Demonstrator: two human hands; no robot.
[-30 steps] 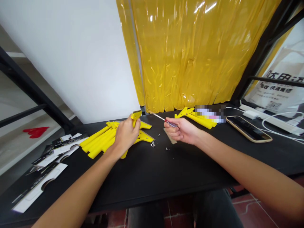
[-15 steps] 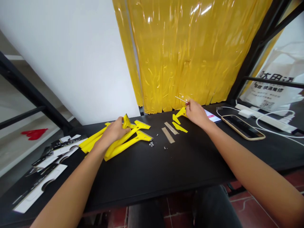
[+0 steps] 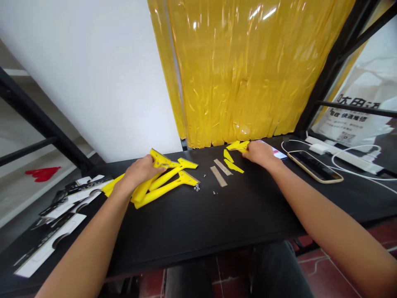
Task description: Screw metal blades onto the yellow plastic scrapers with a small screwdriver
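My left hand (image 3: 141, 170) is closed around a yellow scraper (image 3: 159, 159), whose wide head sticks out past the fingers. More yellow scrapers (image 3: 163, 194) lie under and beside it, with blades at their head ends. At the back of the table my right hand (image 3: 259, 153) is closed, low by some yellow scraper parts (image 3: 237, 145). A thin screwdriver shaft (image 3: 236, 150) shows faintly at its fingertips; its handle is hidden. Two loose yellow plates (image 3: 233, 166) lie in front, near two flat grey-brown blade strips (image 3: 218, 176). Several small screws (image 3: 197, 188) sit by the scraper heads.
Black-and-white card sleeves (image 3: 52, 248) are piled at the left of the black table (image 3: 192, 231). On the right are a phone (image 3: 314, 166), white cables and a power strip (image 3: 347, 155). A yellow plastic curtain (image 3: 248, 74) hangs behind, between black frame posts.
My right hand has come down with the screwdriver, which was raised before, to the yellow parts. My left hand has shifted slightly left, and its scraper's head now lies flatter.
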